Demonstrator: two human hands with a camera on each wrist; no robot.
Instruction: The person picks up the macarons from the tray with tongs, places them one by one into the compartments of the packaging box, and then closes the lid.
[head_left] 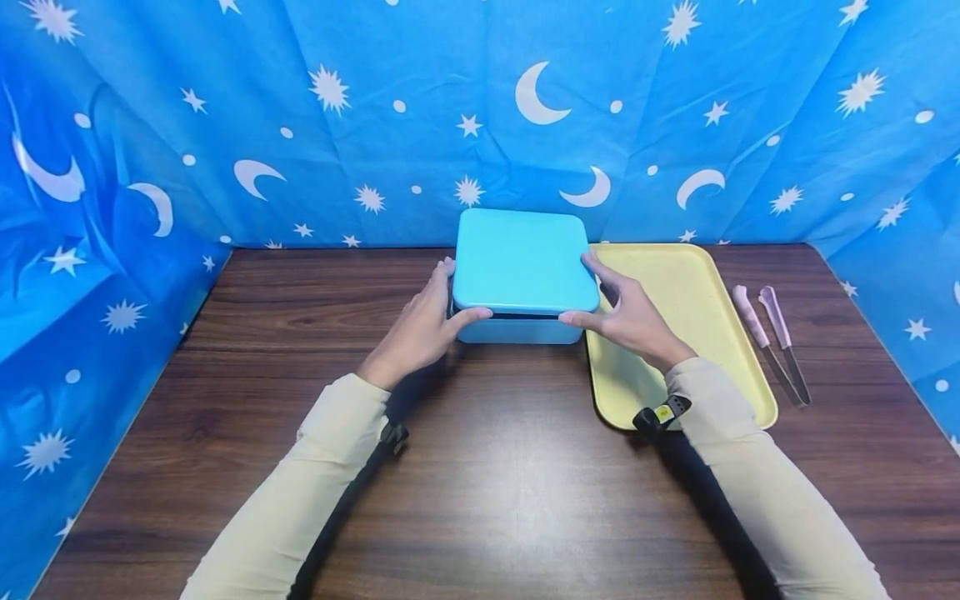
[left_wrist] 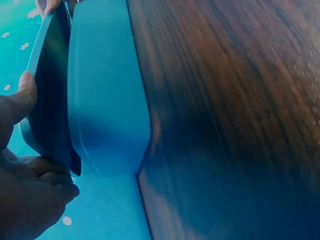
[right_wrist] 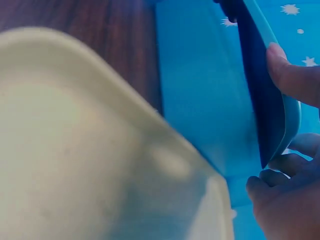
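Observation:
A light blue lid (head_left: 525, 258) sits tilted over a blue box (head_left: 517, 332), with a dark gap along their front edge. My left hand (head_left: 418, 329) grips the lid's left side, thumb along the front edge. On the opposite side my right hand (head_left: 633, 317) grips the lid, its thumb also at the front corner. Both wrist views show the lid (left_wrist: 50, 95) raised off the box wall (left_wrist: 107, 90), fingers curled at its edge. The box's contents are hidden from every view.
Right of the box lies a yellow tray (head_left: 675, 292), its left edge close against the box, under my right forearm. Farther right are tongs (head_left: 780, 350) with pale pink handles. A blue curtain (head_left: 420, 150) with stars and moons hangs behind the wooden table (head_left: 487, 500).

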